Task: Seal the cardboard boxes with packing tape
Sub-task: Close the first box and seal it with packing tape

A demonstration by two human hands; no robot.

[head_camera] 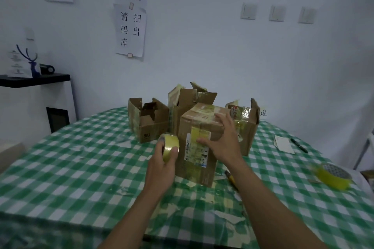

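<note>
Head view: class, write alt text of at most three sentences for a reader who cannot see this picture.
A person's left hand grips a roll of packing tape beside a closed cardboard box, while the right hand rests spread over its taped top edge. Three open boxes stand behind it on a green checked tablecloth.
</note>
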